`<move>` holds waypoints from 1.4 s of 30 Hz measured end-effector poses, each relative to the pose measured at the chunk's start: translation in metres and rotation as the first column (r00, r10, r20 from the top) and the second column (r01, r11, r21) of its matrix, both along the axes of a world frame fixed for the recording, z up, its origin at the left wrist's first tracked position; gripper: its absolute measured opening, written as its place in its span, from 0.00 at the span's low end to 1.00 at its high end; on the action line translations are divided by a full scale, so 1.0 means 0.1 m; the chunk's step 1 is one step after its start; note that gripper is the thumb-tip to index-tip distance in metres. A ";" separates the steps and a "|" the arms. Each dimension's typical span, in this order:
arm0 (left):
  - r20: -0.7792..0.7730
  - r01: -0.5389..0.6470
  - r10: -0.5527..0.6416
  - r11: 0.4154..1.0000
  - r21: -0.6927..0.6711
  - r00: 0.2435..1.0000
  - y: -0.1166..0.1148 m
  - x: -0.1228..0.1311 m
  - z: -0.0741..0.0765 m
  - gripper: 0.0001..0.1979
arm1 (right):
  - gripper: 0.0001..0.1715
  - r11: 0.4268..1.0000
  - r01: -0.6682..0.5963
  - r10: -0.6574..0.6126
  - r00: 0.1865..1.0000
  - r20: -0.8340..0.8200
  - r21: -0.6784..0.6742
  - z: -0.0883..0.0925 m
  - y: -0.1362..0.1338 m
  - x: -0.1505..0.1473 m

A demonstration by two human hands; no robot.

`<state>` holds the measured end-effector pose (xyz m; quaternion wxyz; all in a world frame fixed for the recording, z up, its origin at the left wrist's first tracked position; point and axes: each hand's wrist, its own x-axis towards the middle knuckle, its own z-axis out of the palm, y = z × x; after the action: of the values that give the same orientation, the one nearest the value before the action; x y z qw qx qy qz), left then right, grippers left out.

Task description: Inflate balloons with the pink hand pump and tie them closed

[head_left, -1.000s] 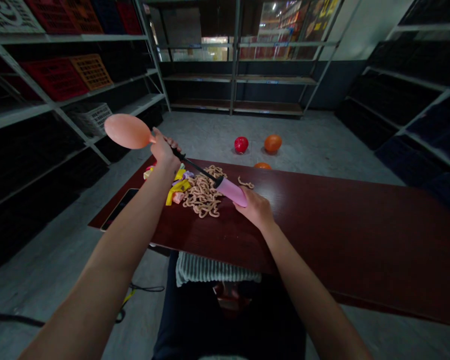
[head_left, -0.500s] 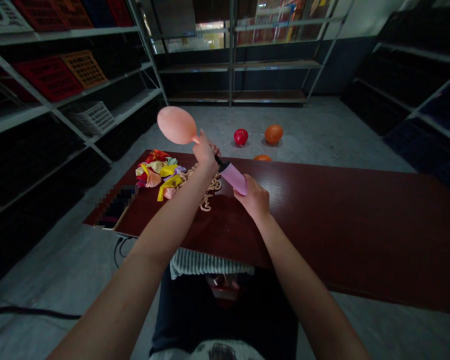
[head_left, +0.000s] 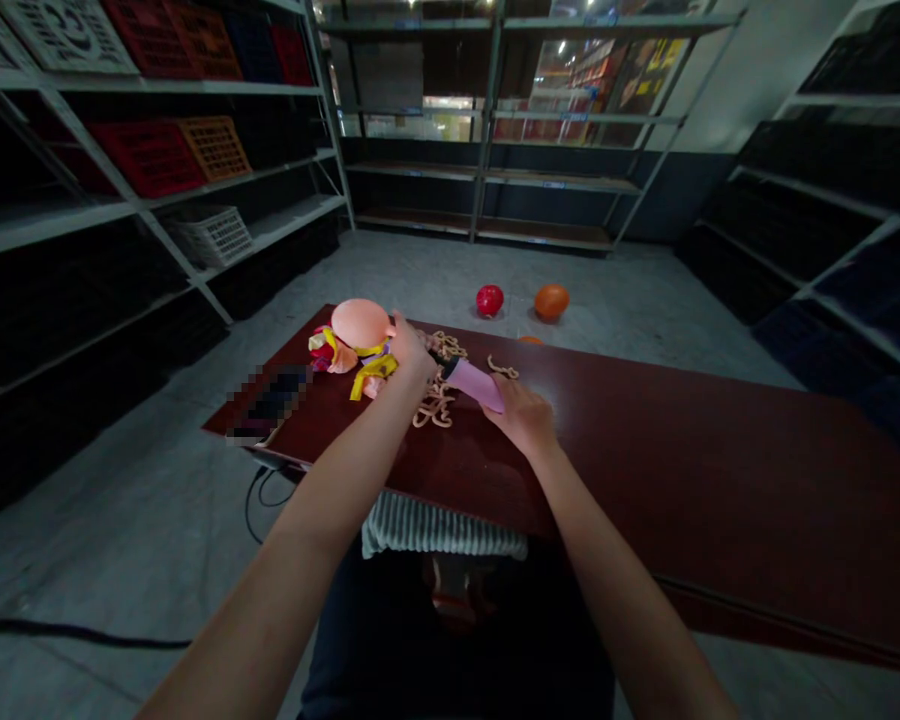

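Observation:
My left hand [head_left: 412, 352] is closed around the neck of a partly inflated pale pink balloon [head_left: 360, 323], at the black nozzle end of a hand pump. My right hand [head_left: 523, 415] grips the pump's pink barrel [head_left: 478, 383], which lies low over the dark red table [head_left: 682, 450]. Under and beside the pump is a heap of tan loop-shaped clips [head_left: 439, 395]. A pile of flat, coloured balloons [head_left: 349, 358] lies just left of my left hand, below the inflated one.
A blurred flat device [head_left: 266, 405] lies at the table's left corner, with a cable hanging below it. A red balloon [head_left: 489, 299] and an orange balloon [head_left: 551, 300] rest on the floor beyond the table. Metal shelving with crates lines the left, back and right.
My left hand and the balloon moved right toward my right hand, then down over the table. The pump's black rod went into the barrel, and the balloon looks rounder.

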<state>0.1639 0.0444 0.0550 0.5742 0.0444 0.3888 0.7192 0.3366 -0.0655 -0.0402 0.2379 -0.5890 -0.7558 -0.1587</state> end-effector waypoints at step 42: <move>-0.041 0.120 -0.115 0.978 0.172 0.993 -0.10 0.07 0.11 0.27 | 0.26 0.999 -0.040 0.038 0.987 -0.157 -0.010 0.03 0.03 -0.05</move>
<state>0.1709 0.0342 0.0663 0.6037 0.1282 0.3300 0.7143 0.3315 -0.0623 -0.0376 0.2960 -0.5862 -0.7472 -0.1024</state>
